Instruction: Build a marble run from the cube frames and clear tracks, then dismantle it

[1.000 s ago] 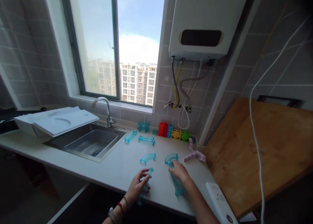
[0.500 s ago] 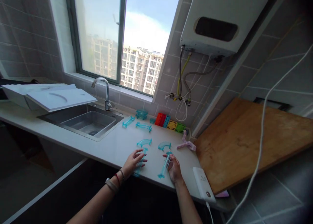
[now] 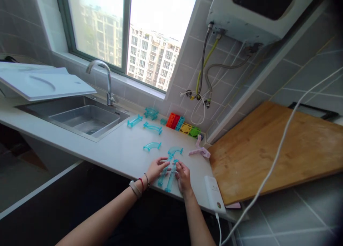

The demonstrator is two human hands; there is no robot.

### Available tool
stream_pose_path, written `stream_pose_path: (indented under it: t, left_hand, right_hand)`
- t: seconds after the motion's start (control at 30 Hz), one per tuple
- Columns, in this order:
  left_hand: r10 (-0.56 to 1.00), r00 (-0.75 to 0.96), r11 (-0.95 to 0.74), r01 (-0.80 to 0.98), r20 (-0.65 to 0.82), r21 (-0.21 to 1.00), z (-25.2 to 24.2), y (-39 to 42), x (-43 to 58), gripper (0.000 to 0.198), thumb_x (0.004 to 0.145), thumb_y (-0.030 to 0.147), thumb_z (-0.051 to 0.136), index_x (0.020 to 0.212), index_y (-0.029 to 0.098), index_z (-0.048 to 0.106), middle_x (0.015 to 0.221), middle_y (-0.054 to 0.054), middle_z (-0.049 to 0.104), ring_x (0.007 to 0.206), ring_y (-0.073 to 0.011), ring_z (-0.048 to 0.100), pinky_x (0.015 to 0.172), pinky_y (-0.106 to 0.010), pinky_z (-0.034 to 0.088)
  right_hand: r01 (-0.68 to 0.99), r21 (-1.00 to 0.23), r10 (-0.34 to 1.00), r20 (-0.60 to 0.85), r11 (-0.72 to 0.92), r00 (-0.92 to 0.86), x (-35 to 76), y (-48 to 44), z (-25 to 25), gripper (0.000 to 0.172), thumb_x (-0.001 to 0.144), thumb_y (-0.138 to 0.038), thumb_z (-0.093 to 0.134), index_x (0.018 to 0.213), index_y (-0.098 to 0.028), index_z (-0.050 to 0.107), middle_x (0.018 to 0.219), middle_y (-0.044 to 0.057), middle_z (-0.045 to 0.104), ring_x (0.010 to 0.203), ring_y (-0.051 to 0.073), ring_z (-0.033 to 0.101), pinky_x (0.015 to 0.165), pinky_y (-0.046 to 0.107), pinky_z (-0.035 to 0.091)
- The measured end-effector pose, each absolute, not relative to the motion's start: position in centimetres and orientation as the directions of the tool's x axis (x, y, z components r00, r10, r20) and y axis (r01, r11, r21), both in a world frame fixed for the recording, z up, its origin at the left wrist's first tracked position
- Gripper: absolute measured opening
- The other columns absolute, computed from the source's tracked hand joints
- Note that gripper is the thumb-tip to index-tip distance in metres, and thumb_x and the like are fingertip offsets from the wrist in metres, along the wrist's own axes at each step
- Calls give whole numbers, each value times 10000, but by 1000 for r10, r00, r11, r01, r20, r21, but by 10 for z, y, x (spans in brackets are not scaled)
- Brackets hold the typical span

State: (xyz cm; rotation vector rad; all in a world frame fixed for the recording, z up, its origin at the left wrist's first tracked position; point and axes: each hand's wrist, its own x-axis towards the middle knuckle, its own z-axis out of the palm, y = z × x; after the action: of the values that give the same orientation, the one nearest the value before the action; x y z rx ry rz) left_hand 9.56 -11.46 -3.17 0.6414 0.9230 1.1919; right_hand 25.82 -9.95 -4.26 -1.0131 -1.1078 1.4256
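Note:
My left hand [image 3: 157, 169] is closed on a straight, see-through teal track piece [image 3: 161, 179], its fingers along the upper part. Another straight teal track piece [image 3: 169, 181] is gripped near its top end by my right hand [image 3: 183, 176]. The two pieces lie side by side, nearly parallel, over the counter's front edge; whether they touch is unclear. Just beyond them is a curved teal piece [image 3: 176, 150], close to the top of the left-hand piece. A second curved teal piece [image 3: 152, 146] rests on the counter [image 3: 128, 151] further left.
More teal pieces [image 3: 152, 127] lie towards the wall, beside red blocks [image 3: 173, 121], a yellow block [image 3: 185, 128] and a green block [image 3: 194, 132]. A pink three-armed piece [image 3: 199, 151], a white corded device [image 3: 213, 194] and a wooden board [image 3: 268, 153] stand right. Left is a sink [image 3: 104, 131].
My hands have come together, bringing the two straight pieces side by side. My left hand has moved right and closed on its piece; my right has moved left. The view has shifted downward.

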Motion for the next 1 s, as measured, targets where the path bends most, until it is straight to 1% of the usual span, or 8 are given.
stream_pose_path:
  t: [0.1,0.27,0.43,0.5,0.67,0.87,0.93,1.0]
  left_hand:
    - [967,127,256,-475,-222,842,-32,-119,93,596,703,436,860,1169,172,600,1109,-153,713,859,-242,752,702,-318,598]
    - [973,131,232,-481,-192,845,-28,-122,92,562,706,420,855,1148,167,619,1103,-144,708,829,-222,741,687,-314,593]
    - [978,96,206,-371,-183,905,-22,-124,90,535,730,428,823,1155,164,633,1034,-111,720,829,-200,716,583,-220,529]
    - [978,93,205,-338,-185,919,-19,-125,90,530,737,437,811,1160,166,638,1017,-102,720,828,-201,711,552,-205,503]
    - [977,103,210,-313,-187,926,-14,-128,89,555,737,451,801,1190,173,639,1084,-109,709,850,-214,708,591,-244,527]
    - [980,106,188,-259,-165,947,-19,-126,89,586,736,449,802,1230,188,627,1098,-116,712,840,-209,706,539,-209,493]
    - [981,115,181,-266,-156,947,-20,-125,89,593,725,452,814,1226,194,630,1102,-120,709,847,-209,705,548,-216,509]
    - [980,133,183,-299,-149,937,-21,-125,89,590,717,457,824,1211,195,634,1108,-124,704,855,-214,705,588,-253,551]
  right_hand:
    - [-191,-980,993,-32,-54,-115,259,-97,-46,523,805,-499,720,1211,-175,656,885,26,710,600,108,577,509,205,464]
    - [-160,-986,996,-29,-43,-86,259,-97,-48,519,809,-497,710,1212,-173,668,854,25,711,588,107,559,508,211,489]
    - [-139,-990,997,-14,-24,-74,257,-98,-45,523,795,-499,719,1183,-150,679,846,31,702,630,122,582,515,215,511]
    - [-135,-991,997,-11,-21,-72,257,-98,-45,509,799,-497,716,1175,-155,683,853,31,706,637,124,590,511,213,508]
    - [-132,-991,998,-16,-23,-55,257,-98,-46,508,810,-497,707,1190,-162,673,910,38,721,656,131,619,518,217,507]
    - [-129,-991,999,-26,-29,-31,257,-98,-47,542,784,-524,719,1172,-147,679,864,32,728,639,140,629,514,230,508]
    - [-129,-991,1000,-25,-27,-18,257,-98,-47,541,782,-521,725,1168,-145,683,852,30,728,635,137,623,509,223,498]
    - [-129,-991,1000,-26,-27,-10,257,-97,-48,547,778,-523,729,1168,-142,685,850,34,730,632,138,621,501,220,491]
